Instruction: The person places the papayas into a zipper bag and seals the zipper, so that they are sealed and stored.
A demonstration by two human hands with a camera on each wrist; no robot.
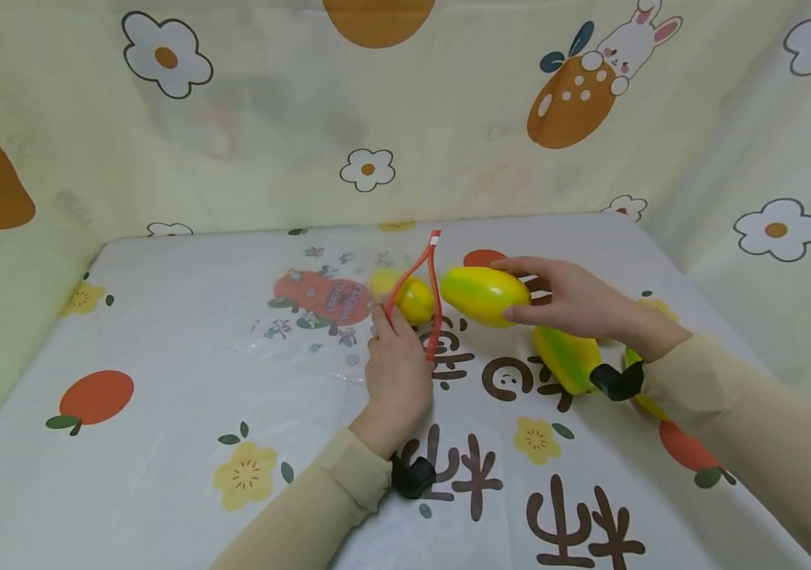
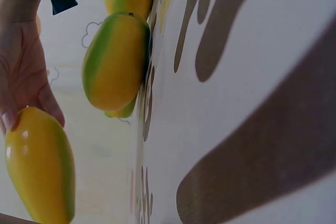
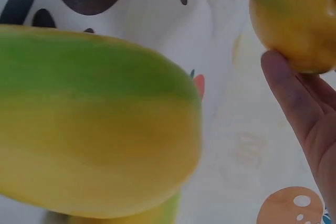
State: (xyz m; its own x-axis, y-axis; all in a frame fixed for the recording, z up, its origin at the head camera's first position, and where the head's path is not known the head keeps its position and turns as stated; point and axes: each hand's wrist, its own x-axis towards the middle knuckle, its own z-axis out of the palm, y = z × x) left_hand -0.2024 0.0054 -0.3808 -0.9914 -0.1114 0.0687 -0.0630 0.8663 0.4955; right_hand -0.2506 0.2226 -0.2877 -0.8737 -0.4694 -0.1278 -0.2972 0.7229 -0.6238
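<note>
My right hand grips a yellow-green papaya, fingers over its far side and thumb on the near side. This papaya is off the table, its end facing the mouth of a clear plastic bag with a red print. Along that mouth runs a red edge, which my left hand pinches so that it stands apart. Inside the bag, near the opening, lies another yellow fruit. In the left wrist view the held papaya hangs from the right hand's fingertips.
Beneath and behind my right forearm lie more papayas, one next to the wrist and another partly hidden by the sleeve. A printed cloth covers the table. Patterned curtains close off the back and sides.
</note>
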